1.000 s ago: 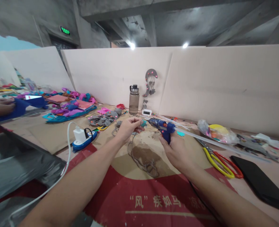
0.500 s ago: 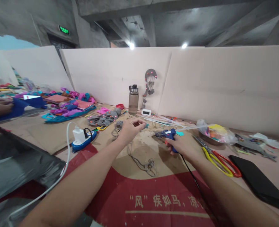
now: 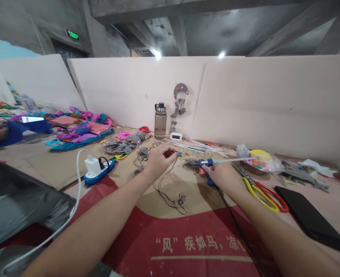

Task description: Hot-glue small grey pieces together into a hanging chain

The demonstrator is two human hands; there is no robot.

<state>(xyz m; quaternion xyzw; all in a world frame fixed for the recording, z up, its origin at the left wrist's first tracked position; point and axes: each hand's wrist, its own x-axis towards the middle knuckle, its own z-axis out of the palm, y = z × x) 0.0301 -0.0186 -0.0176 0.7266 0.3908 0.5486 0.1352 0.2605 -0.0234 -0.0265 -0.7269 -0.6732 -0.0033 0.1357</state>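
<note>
Centrally, the left hand (image 3: pixel 158 158) pinches a thin grey cord (image 3: pixel 170 192) between closed fingers (image 3: pixel 167 153), the cord trailing down onto the desk (image 3: pixel 187 192). Just right, the right hand (image 3: pixel 222 175) grips the blue glue gun (image 3: pixel 205 166), resting low on the desk. Yellow-red scissors (image 3: pixel 264 190) lie further right, a water bottle (image 3: pixel 160 121) behind.

glue gun (image 3: pixel 204 166): handle hidden under right hand (image 3: pixel 223 177) | left hand (image 3: pixel 158 159): pinched item too small to tell | tablet (image 3: pixel 311 219): cut off by right edge
</note>
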